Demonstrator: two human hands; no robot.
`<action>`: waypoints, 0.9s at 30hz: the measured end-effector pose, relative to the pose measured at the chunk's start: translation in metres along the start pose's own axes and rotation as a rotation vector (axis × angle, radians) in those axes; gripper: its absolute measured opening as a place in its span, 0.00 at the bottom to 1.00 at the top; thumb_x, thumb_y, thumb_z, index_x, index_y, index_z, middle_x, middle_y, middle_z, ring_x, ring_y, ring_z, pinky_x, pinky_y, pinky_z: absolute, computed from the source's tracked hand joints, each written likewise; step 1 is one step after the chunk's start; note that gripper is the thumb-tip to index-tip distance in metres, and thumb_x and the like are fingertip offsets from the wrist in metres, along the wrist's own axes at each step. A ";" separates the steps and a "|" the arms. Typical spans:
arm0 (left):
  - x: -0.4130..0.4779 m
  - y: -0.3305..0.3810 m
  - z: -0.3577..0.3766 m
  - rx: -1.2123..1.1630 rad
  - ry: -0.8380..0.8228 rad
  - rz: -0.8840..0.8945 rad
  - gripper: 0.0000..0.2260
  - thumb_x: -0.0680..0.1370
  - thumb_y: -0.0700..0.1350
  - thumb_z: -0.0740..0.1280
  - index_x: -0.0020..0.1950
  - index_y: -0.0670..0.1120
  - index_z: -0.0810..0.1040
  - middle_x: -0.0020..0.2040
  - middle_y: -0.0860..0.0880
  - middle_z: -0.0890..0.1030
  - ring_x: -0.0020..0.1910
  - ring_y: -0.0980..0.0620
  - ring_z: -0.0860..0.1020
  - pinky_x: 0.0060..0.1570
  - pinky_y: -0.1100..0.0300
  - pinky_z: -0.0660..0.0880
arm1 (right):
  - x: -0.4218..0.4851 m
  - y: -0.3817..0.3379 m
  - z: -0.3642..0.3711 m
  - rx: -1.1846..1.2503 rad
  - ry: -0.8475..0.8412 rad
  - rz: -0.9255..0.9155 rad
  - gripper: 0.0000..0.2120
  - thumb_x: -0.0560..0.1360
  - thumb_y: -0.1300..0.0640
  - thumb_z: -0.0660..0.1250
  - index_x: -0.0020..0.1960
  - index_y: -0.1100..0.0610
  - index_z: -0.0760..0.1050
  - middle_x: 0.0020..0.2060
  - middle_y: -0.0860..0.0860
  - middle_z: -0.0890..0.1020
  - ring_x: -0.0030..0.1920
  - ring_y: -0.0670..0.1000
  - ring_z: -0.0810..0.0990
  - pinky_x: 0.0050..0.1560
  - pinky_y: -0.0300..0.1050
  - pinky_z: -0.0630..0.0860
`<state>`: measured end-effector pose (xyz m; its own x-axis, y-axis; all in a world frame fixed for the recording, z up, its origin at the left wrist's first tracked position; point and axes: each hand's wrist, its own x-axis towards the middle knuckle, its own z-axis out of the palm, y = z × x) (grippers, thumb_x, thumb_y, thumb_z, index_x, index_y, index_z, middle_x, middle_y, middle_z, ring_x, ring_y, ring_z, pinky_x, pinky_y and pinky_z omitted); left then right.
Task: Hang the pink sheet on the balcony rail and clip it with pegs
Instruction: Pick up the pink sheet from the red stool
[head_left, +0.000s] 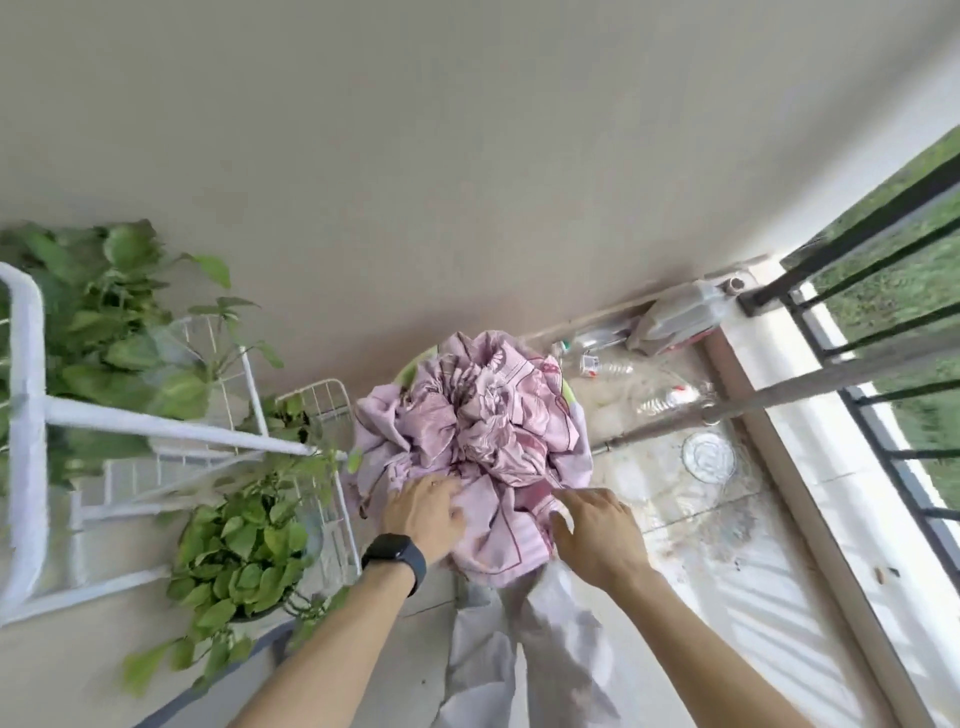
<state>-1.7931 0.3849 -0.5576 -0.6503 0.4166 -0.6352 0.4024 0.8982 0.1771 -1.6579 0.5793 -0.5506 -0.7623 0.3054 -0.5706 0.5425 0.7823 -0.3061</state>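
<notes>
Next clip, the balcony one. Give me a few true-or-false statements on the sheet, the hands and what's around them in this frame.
1. The pink sheet is draped over the balcony rail. False: it lies crumpled in a heap, apart from the rail.
2. The left hand and the right hand both touch the sheet. True.
3. The black watch sits on the right wrist. False: it is on the left wrist.
4. Potted plants stand to the person's left. True.
5. Plastic bottles lie on the floor by the wall. True.
</notes>
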 end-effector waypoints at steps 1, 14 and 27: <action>0.017 -0.006 0.001 0.008 0.044 -0.011 0.23 0.75 0.52 0.62 0.72 0.56 0.70 0.72 0.50 0.71 0.69 0.46 0.70 0.68 0.49 0.67 | 0.021 -0.002 0.004 0.016 0.000 -0.002 0.18 0.80 0.47 0.57 0.68 0.45 0.72 0.64 0.47 0.79 0.67 0.55 0.72 0.64 0.50 0.69; 0.173 -0.053 0.026 -0.069 0.225 -0.288 0.26 0.75 0.48 0.69 0.72 0.51 0.67 0.69 0.46 0.74 0.64 0.43 0.75 0.55 0.51 0.76 | 0.234 -0.032 0.049 0.154 -0.063 0.080 0.33 0.75 0.40 0.67 0.74 0.48 0.59 0.74 0.58 0.63 0.70 0.67 0.65 0.62 0.62 0.71; 0.032 -0.009 -0.131 -0.435 0.454 -0.153 0.23 0.73 0.37 0.65 0.63 0.59 0.76 0.42 0.47 0.84 0.33 0.45 0.77 0.26 0.62 0.63 | 0.089 -0.048 -0.144 0.529 0.117 0.021 0.08 0.76 0.52 0.70 0.51 0.53 0.74 0.48 0.49 0.82 0.42 0.53 0.82 0.40 0.47 0.77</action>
<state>-1.9019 0.4082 -0.4805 -0.9256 0.2122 -0.3134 0.0481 0.8872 0.4588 -1.8029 0.6473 -0.4774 -0.7675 0.3998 -0.5011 0.6383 0.4044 -0.6550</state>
